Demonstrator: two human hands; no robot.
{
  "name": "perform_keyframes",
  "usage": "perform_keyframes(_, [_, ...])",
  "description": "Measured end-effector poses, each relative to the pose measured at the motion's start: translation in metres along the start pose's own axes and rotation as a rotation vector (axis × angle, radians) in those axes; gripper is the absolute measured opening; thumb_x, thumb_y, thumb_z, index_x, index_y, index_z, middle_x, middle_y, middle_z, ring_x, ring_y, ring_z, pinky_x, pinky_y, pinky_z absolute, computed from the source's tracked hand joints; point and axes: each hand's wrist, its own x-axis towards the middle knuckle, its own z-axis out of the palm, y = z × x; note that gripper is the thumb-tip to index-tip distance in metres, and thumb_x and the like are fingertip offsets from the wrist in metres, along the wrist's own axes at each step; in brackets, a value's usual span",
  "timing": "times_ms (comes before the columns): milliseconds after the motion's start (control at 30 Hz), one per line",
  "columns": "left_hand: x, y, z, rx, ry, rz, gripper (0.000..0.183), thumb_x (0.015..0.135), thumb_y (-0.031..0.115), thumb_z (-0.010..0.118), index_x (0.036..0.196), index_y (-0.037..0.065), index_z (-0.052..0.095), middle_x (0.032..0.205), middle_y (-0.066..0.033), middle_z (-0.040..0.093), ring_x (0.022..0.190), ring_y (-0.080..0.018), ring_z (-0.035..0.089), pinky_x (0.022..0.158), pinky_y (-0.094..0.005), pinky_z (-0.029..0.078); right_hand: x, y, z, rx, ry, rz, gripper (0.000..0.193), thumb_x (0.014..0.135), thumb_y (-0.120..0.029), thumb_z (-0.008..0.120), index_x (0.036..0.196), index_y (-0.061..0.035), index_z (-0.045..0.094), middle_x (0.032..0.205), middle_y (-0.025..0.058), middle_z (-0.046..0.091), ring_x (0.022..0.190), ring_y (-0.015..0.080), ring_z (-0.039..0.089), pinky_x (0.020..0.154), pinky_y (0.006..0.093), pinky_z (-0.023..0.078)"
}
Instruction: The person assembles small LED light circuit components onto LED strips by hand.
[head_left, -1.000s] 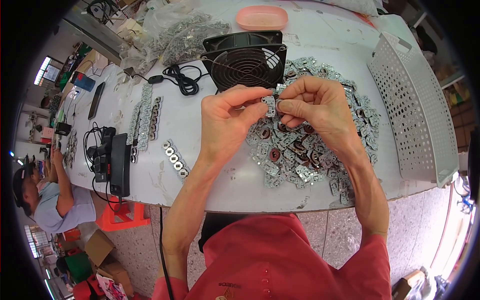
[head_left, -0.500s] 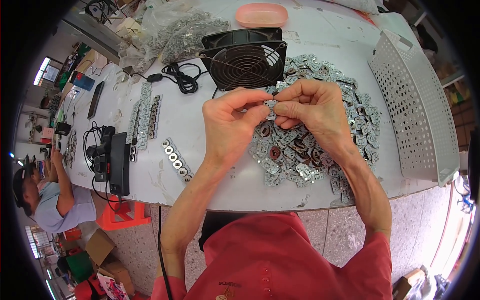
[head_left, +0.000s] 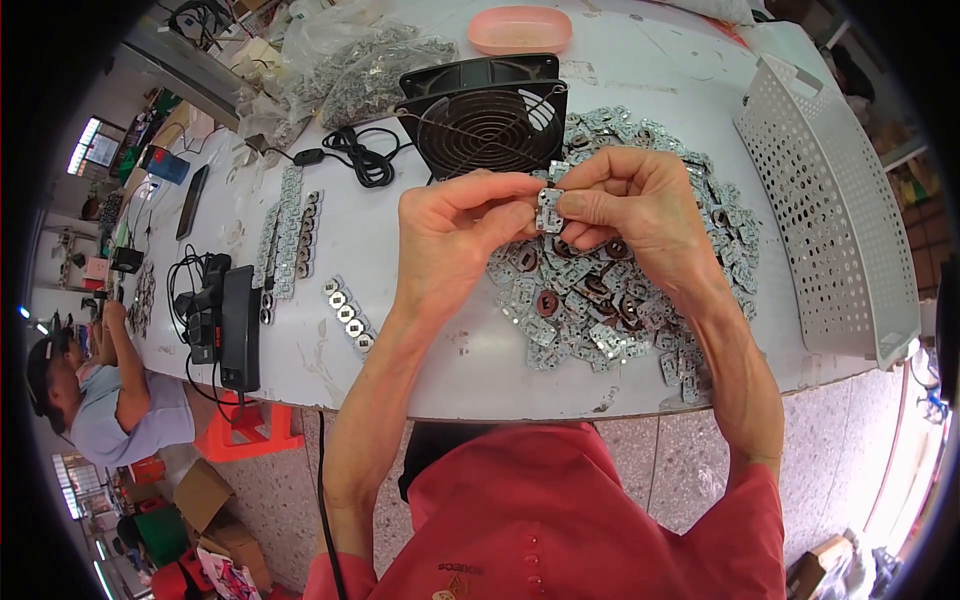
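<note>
Forearms (head_left: 375, 400) angle inward while the left hand (head_left: 445, 240) and right hand (head_left: 645, 210) pinch, fingertips (head_left: 520, 213) close together.

the fingers (head_left: 590, 207) partly hide the small metal part (head_left: 550, 214) between them.

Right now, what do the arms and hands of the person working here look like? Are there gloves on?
No gloves: the left hand and right hand are bare, and no ring or watch shows. The forearms are slim and bare too. Above them come a red left sleeve and a red right sleeve. A thin black cable crosses the left one.
</note>
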Motion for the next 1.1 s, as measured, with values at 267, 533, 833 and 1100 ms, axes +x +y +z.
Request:
perform_keyframes(267, [0.001, -0.005, -0.003, 0.158, 0.02, 0.082, 0.016, 0.074, -0.01, 0.06, 0.086, -0.003, 0.067, 0.075, -0.0051, 0.063, 0.069, -0.0095, 0.06, 0.061, -0.0206, 0.05, 0.002, 0.004, 0.004, -0.032, -0.017, 0.045, 0.012, 0.075, -0.004, 0.066, 0.082, 0.0044, 0.063, 0.067, 0.0099, 0.063, 0.056, 0.0116, 0.06, 0.052, 0.0209, 0.05])
perform_keyframes(533, [0.003, -0.007, -0.008, 0.082, 0.031, 0.04, 0.014, 0.074, -0.009, 0.06, 0.085, -0.004, 0.066, 0.075, -0.0068, 0.064, 0.067, -0.0097, 0.06, 0.061, -0.0212, 0.05, 0.007, 0.006, 0.007, -0.038, -0.032, 0.068, 0.011, 0.075, -0.004, 0.066, 0.082, 0.0043, 0.063, 0.068, 0.0093, 0.063, 0.056, 0.011, 0.06, 0.052, 0.0208, 0.05])
perform_keyframes(833, [0.004, -0.009, -0.011, 0.114, 0.015, 0.03, 0.014, 0.077, -0.007, 0.06, 0.09, -0.004, 0.065, 0.079, -0.0074, 0.065, 0.068, -0.0113, 0.062, 0.064, -0.0231, 0.053, 0.008, 0.006, 0.01, -0.029, -0.004, 0.041, 0.01, 0.075, -0.003, 0.065, 0.082, 0.0052, 0.062, 0.069, 0.0092, 0.063, 0.057, 0.0111, 0.06, 0.053, 0.0206, 0.05])
perform_keyframes(1100, [0.005, -0.009, -0.006, 0.087, 0.051, 0.038, 0.015, 0.076, -0.006, 0.061, 0.089, -0.004, 0.066, 0.076, -0.0066, 0.065, 0.066, -0.0097, 0.06, 0.06, -0.0212, 0.051, 0.006, 0.007, 0.01, -0.046, 0.019, -0.005, 0.01, 0.076, -0.002, 0.064, 0.082, 0.0054, 0.062, 0.069, 0.0094, 0.063, 0.058, 0.0116, 0.061, 0.054, 0.021, 0.051])
